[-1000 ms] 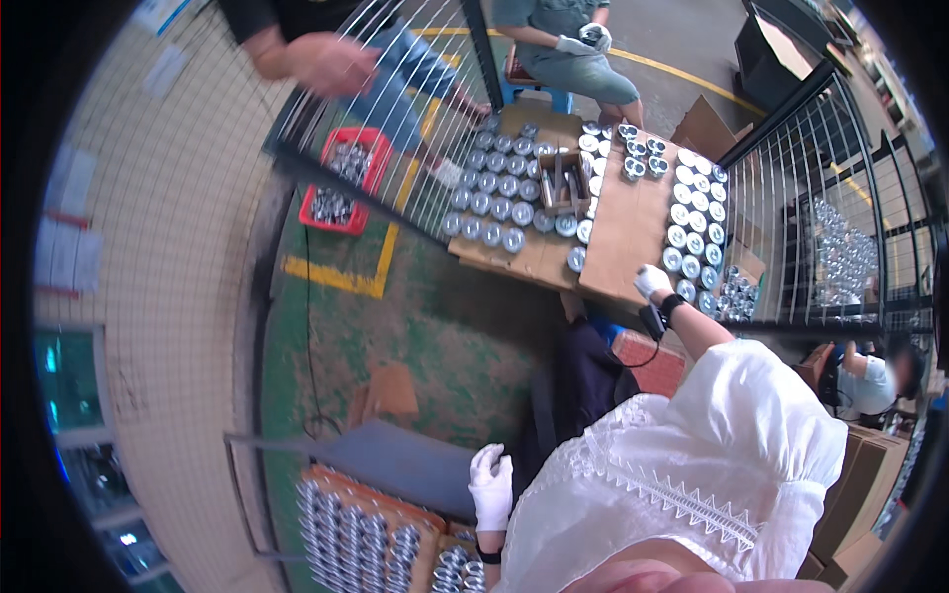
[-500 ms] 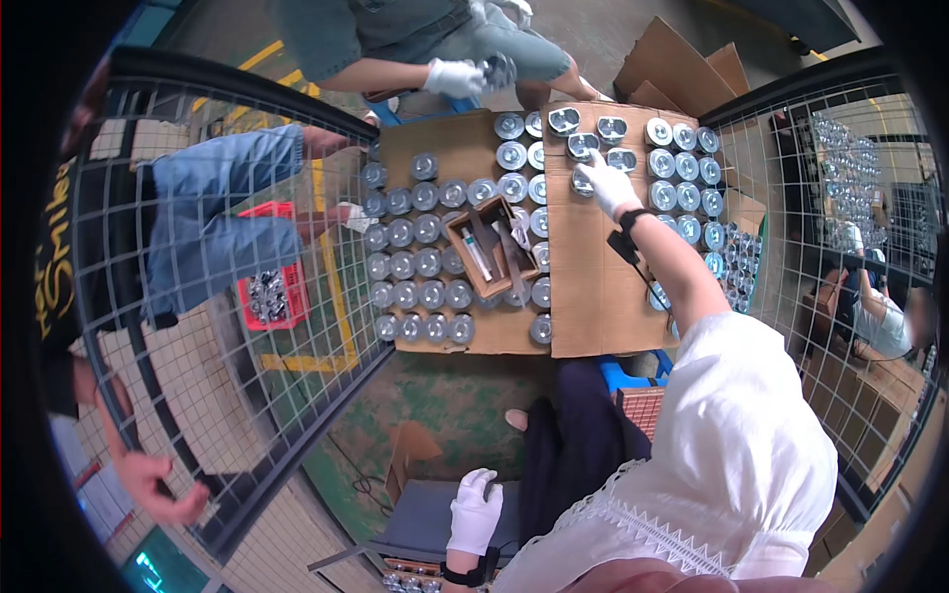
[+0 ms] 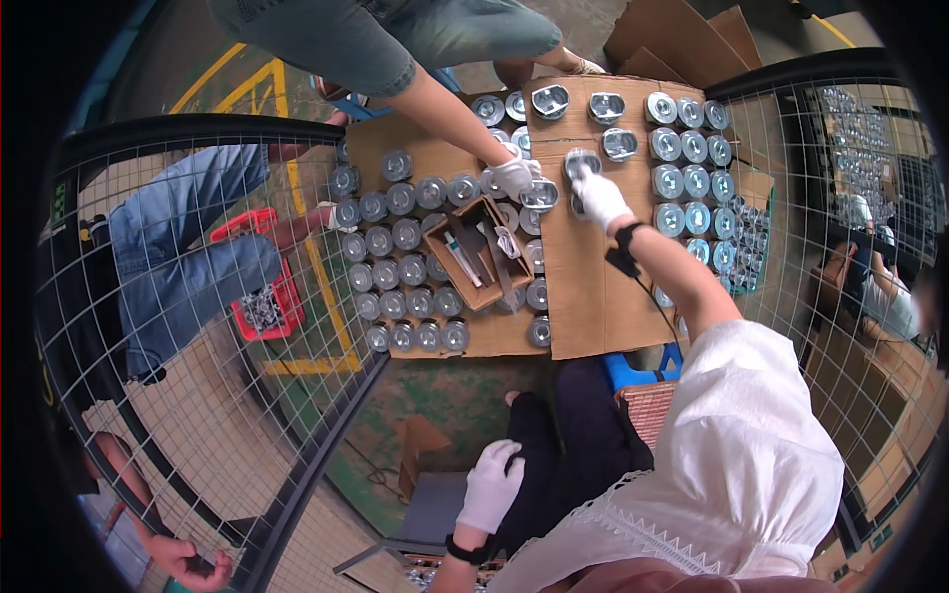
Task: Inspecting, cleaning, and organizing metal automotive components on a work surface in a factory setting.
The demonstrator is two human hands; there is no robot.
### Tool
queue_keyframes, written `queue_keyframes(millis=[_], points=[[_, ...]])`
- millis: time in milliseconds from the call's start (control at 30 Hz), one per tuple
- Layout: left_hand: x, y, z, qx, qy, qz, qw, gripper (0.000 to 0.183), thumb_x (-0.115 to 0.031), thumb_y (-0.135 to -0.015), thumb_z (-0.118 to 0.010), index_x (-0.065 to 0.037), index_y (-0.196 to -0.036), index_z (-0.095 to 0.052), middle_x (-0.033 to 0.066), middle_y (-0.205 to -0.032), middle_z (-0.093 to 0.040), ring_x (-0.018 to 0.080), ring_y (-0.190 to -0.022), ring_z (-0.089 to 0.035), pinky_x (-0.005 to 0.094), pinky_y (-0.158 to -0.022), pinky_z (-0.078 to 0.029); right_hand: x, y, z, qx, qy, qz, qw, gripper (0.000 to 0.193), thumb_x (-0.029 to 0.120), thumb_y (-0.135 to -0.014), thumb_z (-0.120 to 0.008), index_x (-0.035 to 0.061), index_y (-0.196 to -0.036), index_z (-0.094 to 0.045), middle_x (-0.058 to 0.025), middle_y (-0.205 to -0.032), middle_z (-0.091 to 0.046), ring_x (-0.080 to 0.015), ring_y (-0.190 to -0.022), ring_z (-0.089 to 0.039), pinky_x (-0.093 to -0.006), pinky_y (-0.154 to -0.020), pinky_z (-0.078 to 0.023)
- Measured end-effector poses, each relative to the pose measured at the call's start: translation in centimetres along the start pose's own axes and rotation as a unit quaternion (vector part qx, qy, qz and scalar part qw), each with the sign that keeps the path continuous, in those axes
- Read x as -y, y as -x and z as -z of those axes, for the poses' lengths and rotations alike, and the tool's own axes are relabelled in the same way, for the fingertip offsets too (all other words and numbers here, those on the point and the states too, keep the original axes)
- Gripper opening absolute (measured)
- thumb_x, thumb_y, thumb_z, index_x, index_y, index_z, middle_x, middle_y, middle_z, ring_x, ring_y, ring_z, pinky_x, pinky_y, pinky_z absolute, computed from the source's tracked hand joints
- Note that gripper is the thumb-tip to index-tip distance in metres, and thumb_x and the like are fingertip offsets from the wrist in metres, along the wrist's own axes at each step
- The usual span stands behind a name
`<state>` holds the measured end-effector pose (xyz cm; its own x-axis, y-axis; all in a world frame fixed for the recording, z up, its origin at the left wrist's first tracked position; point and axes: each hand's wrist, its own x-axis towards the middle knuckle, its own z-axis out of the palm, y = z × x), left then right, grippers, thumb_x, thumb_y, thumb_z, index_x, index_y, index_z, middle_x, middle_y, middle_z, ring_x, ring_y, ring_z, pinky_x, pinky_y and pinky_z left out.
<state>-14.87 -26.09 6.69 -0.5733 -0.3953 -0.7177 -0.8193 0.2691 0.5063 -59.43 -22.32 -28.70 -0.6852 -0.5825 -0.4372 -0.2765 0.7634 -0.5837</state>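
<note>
My right hand (image 3: 601, 201), in a white glove, reaches over the cardboard-covered table and grips a metal piston (image 3: 581, 163). Another piston shows partly beneath that hand. Farther off stand several loose pistons, one at the far left (image 3: 550, 101), one beside it (image 3: 606, 107) and one just right of my hand (image 3: 619, 144). A co-worker's gloved hand (image 3: 516, 176) is at a piston (image 3: 539, 195) left of my right hand. Low over my lap hovers my gloved left hand (image 3: 491, 486), its fingers loosely bent and apart, with nothing visible in it.
Rows of pistons (image 3: 406, 234) fill the left part of the cardboard (image 3: 573, 316); more rows (image 3: 696, 182) line the right. An open box with tools (image 3: 479, 253) sits among them. Wire-mesh panels (image 3: 208, 326) flank both sides. A red crate (image 3: 267, 306) holds metal parts.
My right hand has closed on a piston and drawn it toward me. The co-worker's hand has come down over the table with a piston. My left hand has risen slightly.
</note>
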Motion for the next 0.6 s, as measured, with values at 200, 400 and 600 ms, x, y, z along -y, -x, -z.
queue_keyframes(millis=[200,400,600], points=[[-2.9,-13.8,-2.8,-0.05,-0.125,-0.2,0.971,0.023,-0.013,-0.088,-0.067,-0.004,-0.109,-0.067,0.0204,-0.125,-0.06,0.0388,-0.113,-0.06,0.0481,-0.096,-0.052,-2.2,17.6,-2.6,0.02,0.155,0.09,0.984,0.018,0.008,-0.087,-0.064,0.0063,-0.105,-0.064,-0.0244,-0.122,-0.058,-0.0426,-0.087,-0.068,-0.0504,-0.077,-0.057],[-9.3,-35.2,-4.8,-0.213,-0.353,-0.332,0.848,0.048,-0.008,-0.083,-0.059,-0.002,-0.13,-0.057,0.0212,-0.134,-0.054,0.0392,-0.13,-0.048,0.0516,-0.106,-0.042,0.7,31.4,1.3,0.046,0.001,-0.111,0.993,0.029,0.007,-0.084,-0.067,0.0137,-0.112,-0.07,-0.0205,-0.134,-0.056,-0.0444,-0.102,-0.067,-0.0511,-0.089,-0.056],[-10.1,-47.4,-8.2,-0.182,-0.421,-0.22,0.861,0.036,-0.014,-0.095,-0.054,-0.004,-0.128,-0.061,0.0175,-0.135,-0.058,0.0335,-0.124,-0.057,0.0516,-0.1,-0.049,2.9,37.2,5.7,-0.044,0.012,-0.147,0.988,0.024,0.009,-0.085,-0.07,0.0146,-0.108,-0.072,-0.0172,-0.135,-0.057,-0.0427,-0.1,-0.069,-0.0508,-0.084,-0.058]])
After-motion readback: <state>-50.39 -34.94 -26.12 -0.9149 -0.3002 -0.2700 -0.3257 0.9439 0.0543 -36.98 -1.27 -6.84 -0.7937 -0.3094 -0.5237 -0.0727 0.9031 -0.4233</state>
